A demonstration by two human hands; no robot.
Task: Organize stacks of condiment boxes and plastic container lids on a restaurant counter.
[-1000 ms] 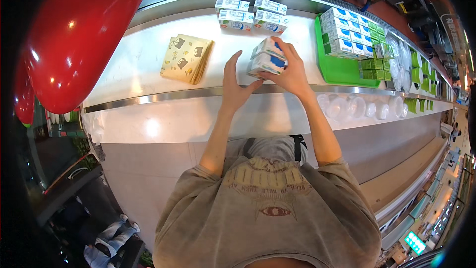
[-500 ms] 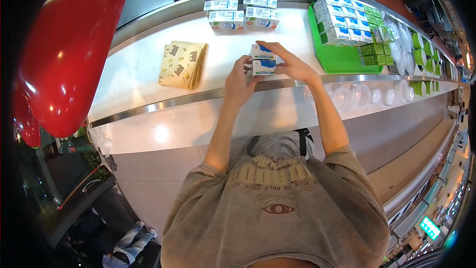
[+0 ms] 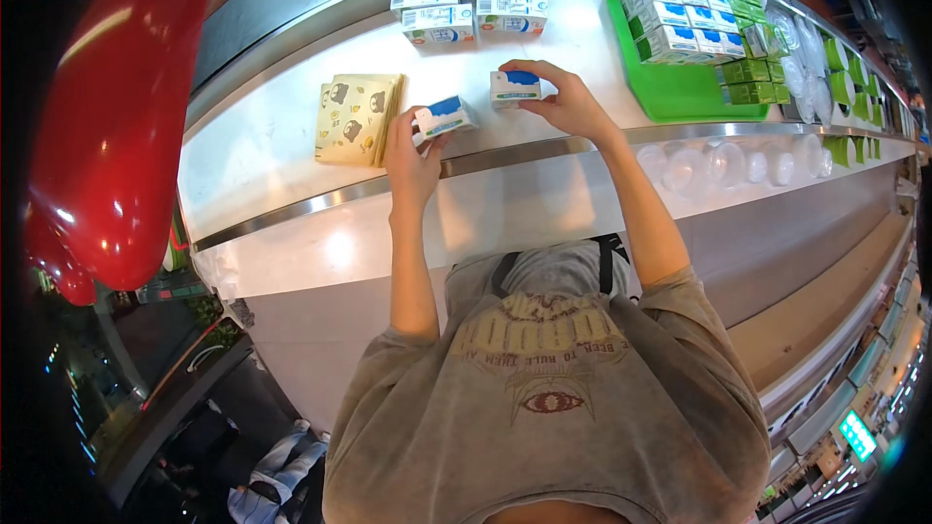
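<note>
My left hand (image 3: 413, 157) is closed on a small white and blue drink carton (image 3: 445, 117), which tilts a little near the counter's front edge. Another carton (image 3: 515, 87) of the same kind is in my right hand (image 3: 571, 102), its fingers on the top and right side. A gap separates the two cartons. Just left of my left hand lies a stack of tan paper bags (image 3: 355, 119) printed with small dark animals. Farther back, several white cartons (image 3: 438, 25) lie in two groups.
A green tray (image 3: 670, 111) on the right holds stacked white-blue and green cartons (image 3: 753, 92). Beyond it are clear plastic lids (image 3: 802, 68) and green cups (image 3: 837, 54). A metal rim (image 3: 330, 200) edges the white counter. A large red glossy shape (image 3: 116, 126) hangs at the left.
The two cartons were together between my hands; now they are apart. My left hand has carried one to the left, toward the paper bags. My right hand stays with the other.
</note>
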